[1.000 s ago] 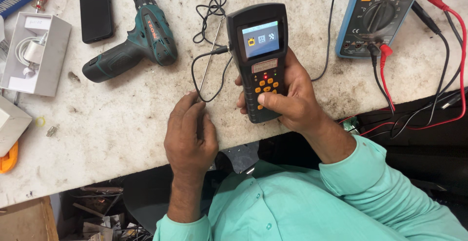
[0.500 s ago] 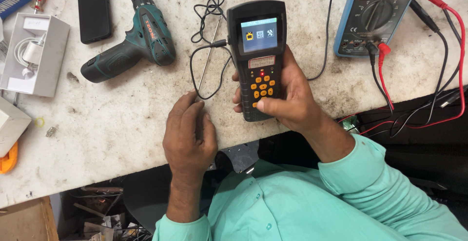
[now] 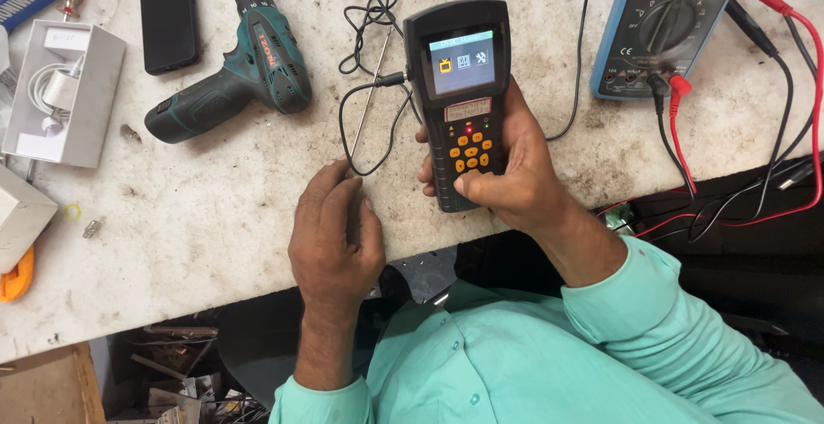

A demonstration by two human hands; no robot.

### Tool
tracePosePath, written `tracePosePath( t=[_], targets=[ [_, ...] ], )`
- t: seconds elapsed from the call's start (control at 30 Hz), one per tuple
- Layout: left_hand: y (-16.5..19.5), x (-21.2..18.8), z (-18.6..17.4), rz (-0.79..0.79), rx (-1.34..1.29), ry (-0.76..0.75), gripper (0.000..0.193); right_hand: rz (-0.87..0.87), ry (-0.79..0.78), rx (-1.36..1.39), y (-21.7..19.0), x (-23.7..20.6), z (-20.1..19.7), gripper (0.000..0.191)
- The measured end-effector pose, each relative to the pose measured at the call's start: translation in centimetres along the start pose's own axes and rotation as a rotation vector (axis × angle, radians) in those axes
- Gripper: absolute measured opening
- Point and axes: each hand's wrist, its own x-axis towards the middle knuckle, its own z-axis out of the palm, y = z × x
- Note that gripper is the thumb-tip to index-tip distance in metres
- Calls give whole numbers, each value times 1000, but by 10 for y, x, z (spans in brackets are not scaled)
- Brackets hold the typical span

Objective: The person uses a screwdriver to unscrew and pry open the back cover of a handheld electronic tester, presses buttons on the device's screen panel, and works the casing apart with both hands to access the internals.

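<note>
My right hand (image 3: 515,179) grips a black hand-held meter (image 3: 457,63) with a lit colour screen and orange buttons; the thumb rests on the keypad. A thin black cable (image 3: 367,21) is plugged into the meter's left side and lies coiled on the worn white bench (image 3: 197,218). My left hand (image 3: 333,239) rests flat near the bench's front edge, fingers together, touching a thin metal rod (image 3: 369,98) that runs up toward the cable plug.
A teal cordless drill (image 3: 236,63) lies left of the cable, with a black phone (image 3: 169,14) beyond it. A white open box (image 3: 60,93) sits at far left. A blue multimeter (image 3: 665,25) with red and black leads (image 3: 678,132) stands at right.
The meter's screen now shows a different menu with three icons. The hands and meter stay in nearly the same place.
</note>
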Motion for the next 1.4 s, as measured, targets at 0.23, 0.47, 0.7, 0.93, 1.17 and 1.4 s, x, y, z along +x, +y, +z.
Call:
tracePosePath(
  t=[0.23,0.47,0.7,0.93,1.17,1.4],
  targets=[
    [-2,-1,1,-1,-4,-2,23,10,41,-18,1,1,-1,91],
    [-2,-1,0,-2,6,-5,22,10,35,-30,0,2,1,92],
    [-3,-2,1,-4,13,-8,22,18,42,-50,-2,2,2,92],
    [-3,-2,2,-9,14,-18,22,16,32,-75,-4,3,4,91],
    [-4,-2,2,0,15,-6,21,21,35,-86,-4,4,4,92],
    [-4,-2,2,7,23,0,20,30,30,-85,-4,4,4,93]
  ],
)
